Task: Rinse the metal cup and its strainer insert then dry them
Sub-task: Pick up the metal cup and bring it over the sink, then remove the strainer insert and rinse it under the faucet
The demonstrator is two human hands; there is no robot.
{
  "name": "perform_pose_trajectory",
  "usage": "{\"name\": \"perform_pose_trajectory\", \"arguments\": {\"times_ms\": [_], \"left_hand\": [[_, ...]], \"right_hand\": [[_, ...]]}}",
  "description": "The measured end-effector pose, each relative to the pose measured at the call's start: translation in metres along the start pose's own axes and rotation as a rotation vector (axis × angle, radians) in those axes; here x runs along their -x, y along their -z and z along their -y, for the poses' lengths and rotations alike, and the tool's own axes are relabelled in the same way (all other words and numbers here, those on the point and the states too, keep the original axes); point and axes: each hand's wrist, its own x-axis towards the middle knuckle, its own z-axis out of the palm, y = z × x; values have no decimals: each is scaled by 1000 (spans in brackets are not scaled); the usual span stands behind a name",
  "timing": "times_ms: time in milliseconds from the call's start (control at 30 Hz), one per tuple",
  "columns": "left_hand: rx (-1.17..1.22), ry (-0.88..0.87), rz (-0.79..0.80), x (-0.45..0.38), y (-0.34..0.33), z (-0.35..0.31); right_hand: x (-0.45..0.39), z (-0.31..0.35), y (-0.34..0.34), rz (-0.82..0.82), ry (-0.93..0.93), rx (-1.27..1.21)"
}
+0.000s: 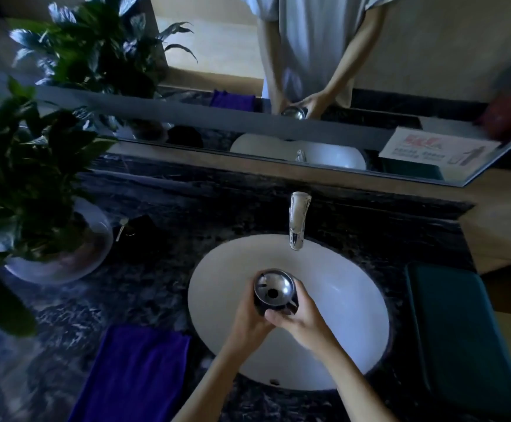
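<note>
Over the middle of the white oval sink [348,300] I hold a metal cup [274,289], tilted with its shiny mouth towards me. A dark hole shows deep inside it; whether the strainer insert sits in there I cannot tell. My left hand [249,315] grips the cup's dark body from the left. My right hand [297,318] wraps around it from the right and below. The chrome tap [297,220] stands just behind the cup, and no water stream is visible. A purple towel [132,376] lies flat on the counter to the left of the sink.
The counter is dark marble [187,214]. A leafy plant in a glass bowl [74,254] fills the left side. A dark green pad [458,336] lies right of the sink. Behind the tap a mirror [309,71] reflects my arms and the cup.
</note>
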Motion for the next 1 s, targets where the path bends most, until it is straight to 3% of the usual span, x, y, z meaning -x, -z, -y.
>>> {"name": "perform_pose_trajectory", "arguments": {"times_ms": [67,200,267,467,633,1000], "left_hand": [[38,49,-37,-8,6,3],[22,120,-95,-26,13,10],[34,154,-126,-33,13,13],[29,200,-170,-47,12,19],[12,218,-202,-52,14,22],[0,273,-187,-61,13,21]], "right_hand": [[-9,7,4,11,-35,-9],[-48,23,24,-445,-56,-69],[-73,37,36,-570,-114,-180],[-125,64,44,-514,-269,-381],[-143,60,44,-492,-336,-259],[-145,60,52,-466,-268,-344]]}}
